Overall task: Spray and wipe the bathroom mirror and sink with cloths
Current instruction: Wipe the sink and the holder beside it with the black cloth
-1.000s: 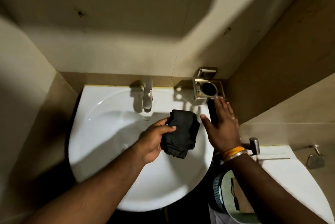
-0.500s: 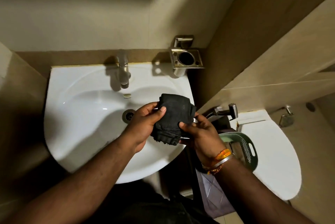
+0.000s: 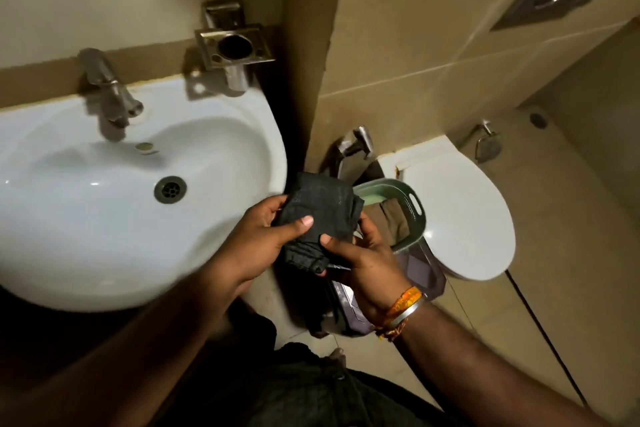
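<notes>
Now that the right hand has left the wall and joined the left hand, both pinch the cloth, carried off the sink toward the basket; wiping looks finished or paused. The folded cloth sits between both thumbs and curled fingers.

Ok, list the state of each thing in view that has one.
Black cloth: folded, gripped by both hands.
Left hand: grips the cloth.
Right hand: pinches the cloth's lower edge.
Sink: empty, drain open.
Tap: no water running.
Green basket: holds a brown cloth.
Toilet: lid down.
</notes>
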